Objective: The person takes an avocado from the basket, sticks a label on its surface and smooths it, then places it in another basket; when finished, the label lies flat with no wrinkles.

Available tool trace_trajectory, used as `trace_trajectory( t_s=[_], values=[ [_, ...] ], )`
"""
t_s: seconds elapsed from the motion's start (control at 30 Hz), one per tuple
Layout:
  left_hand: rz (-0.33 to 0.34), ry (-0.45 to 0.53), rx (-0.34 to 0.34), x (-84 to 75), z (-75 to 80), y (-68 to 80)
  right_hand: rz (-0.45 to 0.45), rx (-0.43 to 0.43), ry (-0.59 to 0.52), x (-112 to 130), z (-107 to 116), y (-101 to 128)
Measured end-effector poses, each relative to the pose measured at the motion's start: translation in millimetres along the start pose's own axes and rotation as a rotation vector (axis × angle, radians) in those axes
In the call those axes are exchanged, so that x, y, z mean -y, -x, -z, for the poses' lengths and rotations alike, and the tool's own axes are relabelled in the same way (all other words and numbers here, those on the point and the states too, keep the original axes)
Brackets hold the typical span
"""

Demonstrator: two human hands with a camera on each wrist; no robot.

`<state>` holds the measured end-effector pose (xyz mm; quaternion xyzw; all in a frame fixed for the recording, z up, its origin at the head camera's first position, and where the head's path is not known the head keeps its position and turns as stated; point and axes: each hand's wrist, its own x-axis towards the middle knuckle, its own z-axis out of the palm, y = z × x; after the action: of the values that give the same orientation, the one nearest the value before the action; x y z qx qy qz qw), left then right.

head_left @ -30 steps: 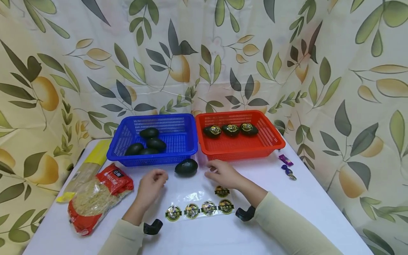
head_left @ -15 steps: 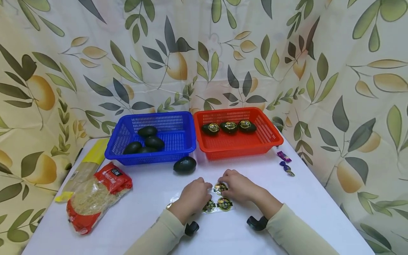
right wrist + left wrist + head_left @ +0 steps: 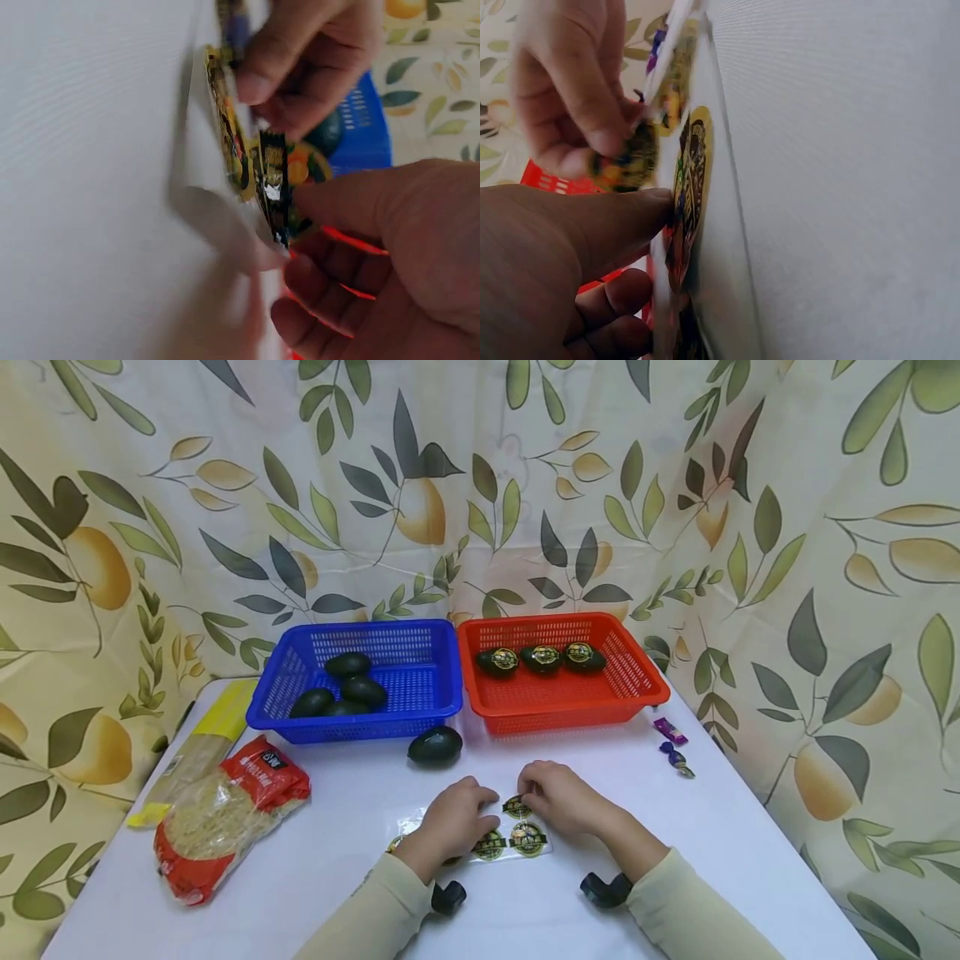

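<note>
Three stickered avocados (image 3: 543, 658) sit in the red basket (image 3: 633, 693); several bare ones (image 3: 345, 691) wait in the blue basket (image 3: 431, 697), one (image 3: 435, 747) on the table. The right hand (image 3: 558, 795) pinches a sticker (image 3: 517, 807) off the sheet (image 3: 510, 842); the left hand (image 3: 450, 822) presses the sheet flat.

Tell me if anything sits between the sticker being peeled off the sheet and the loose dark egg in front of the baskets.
Nothing visible does. The right hand pinches a sticker at the sheet; the left hand presses the sheet down. Only bare table lies between it and the dark egg.
</note>
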<state>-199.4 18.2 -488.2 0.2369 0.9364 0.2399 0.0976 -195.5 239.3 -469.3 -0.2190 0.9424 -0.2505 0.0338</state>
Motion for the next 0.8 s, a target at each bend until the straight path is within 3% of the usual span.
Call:
trace_trajectory(
  t_s=[0.17, 0.3, 0.4, 0.47, 0.6, 0.8],
  values=[
    [-0.018, 0.021, -0.004, 4.0, 0.0, 0.1, -0.042, 0.020, -0.148, 5, 11, 0],
    [-0.016, 0.208, -0.015, 10.3, 4.2, 4.8, 0.004, 0.040, -0.243, 9, 14, -6],
    [0.014, 0.417, -0.076, 16.0, 8.6, 9.6, 0.043, 0.065, -0.322, 15, 15, -13],
    [0.037, 0.506, -0.134, 19.0, 11.5, 12.2, 0.055, 0.078, -0.352, 20, 16, -19],
    [0.078, 0.584, -0.222, 23.6, 22.7, 18.2, 0.038, 0.068, -0.396, 32, 16, -35],
    [0.164, 0.675, -0.299, 39.2, 43.1, 19.0, -0.085, -0.054, -0.474, 42, 2, -60]
  ],
)
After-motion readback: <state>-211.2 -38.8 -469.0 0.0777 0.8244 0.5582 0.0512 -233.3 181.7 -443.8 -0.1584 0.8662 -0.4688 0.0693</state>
